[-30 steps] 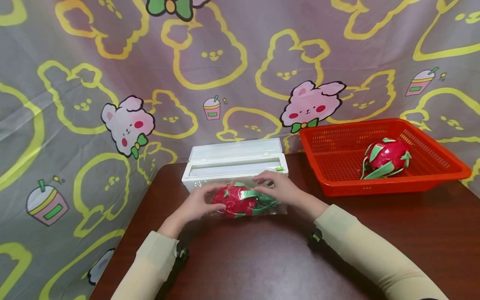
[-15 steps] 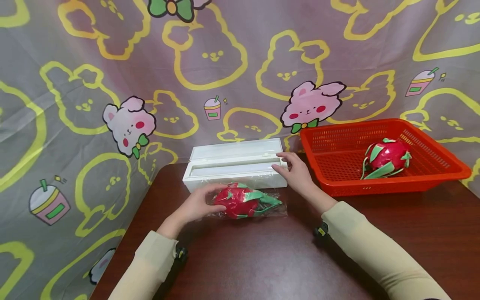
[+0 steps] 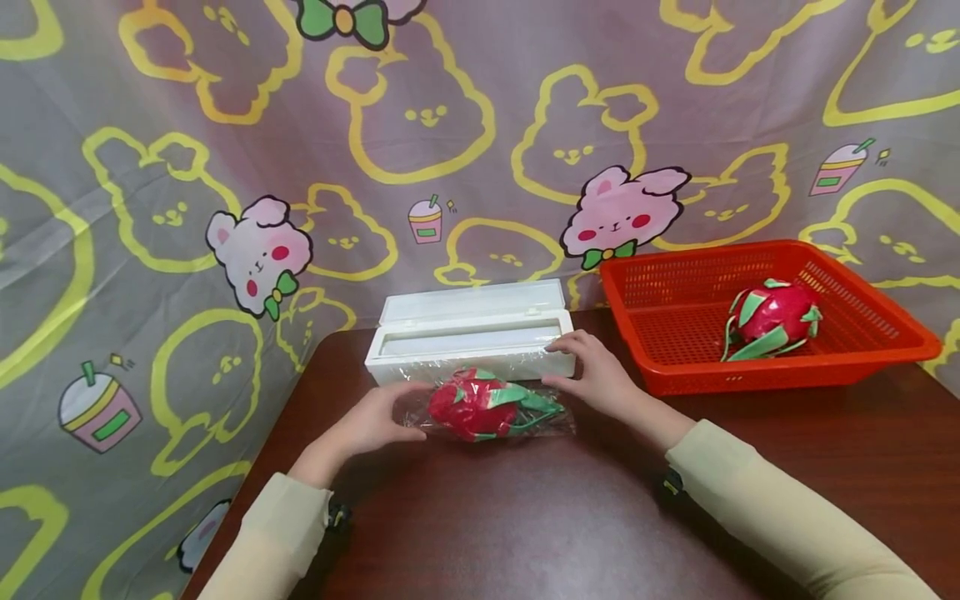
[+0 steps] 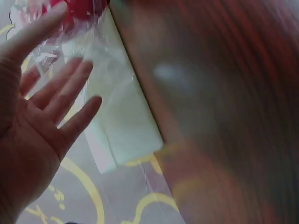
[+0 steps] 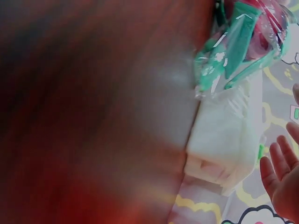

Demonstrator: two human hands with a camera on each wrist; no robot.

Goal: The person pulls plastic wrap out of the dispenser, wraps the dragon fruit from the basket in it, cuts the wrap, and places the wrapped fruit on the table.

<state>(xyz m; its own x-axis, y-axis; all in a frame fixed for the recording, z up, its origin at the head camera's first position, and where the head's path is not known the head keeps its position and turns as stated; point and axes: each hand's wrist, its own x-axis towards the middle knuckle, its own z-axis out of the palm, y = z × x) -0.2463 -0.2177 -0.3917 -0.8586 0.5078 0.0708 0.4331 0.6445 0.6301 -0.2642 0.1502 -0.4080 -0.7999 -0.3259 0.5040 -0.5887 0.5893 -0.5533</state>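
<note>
In the head view, a red dragon fruit (image 3: 477,406) with green scales lay on the dark wooden table (image 3: 525,525), on a sheet of clear wrap (image 3: 558,423) drawn out from the white wrap box (image 3: 468,340) just behind it. The left hand (image 3: 372,421) rested at the fruit's left end, fingers loosely extended toward the film and thumb beside it, gripping nothing that could be made out. The right hand (image 3: 596,377) sat at the box's right end, fingers spread and fairly straight, with the fingertips touching the box's front corner and the palm near the fruit's green tip. Both forearms, in pale sleeves, reached forward over the table. To the right, well apart, a red basket (image 3: 870,346) held a second dragon fruit (image 3: 772,317).

In the left wrist view, the left hand (image 4: 35,121) was wide open, its fingers (image 4: 63,91) straight and spread, with the thumb tip up against the crinkled wrap (image 4: 70,44) at the fruit's red edge; the box (image 4: 124,121) lay beyond.

In the right wrist view, only the straight fingertips of the right hand (image 5: 280,179) showed at the frame's edge, apart from the box (image 5: 224,140), while the wrapped green scales of the fruit (image 5: 233,46) lay above it.
</note>
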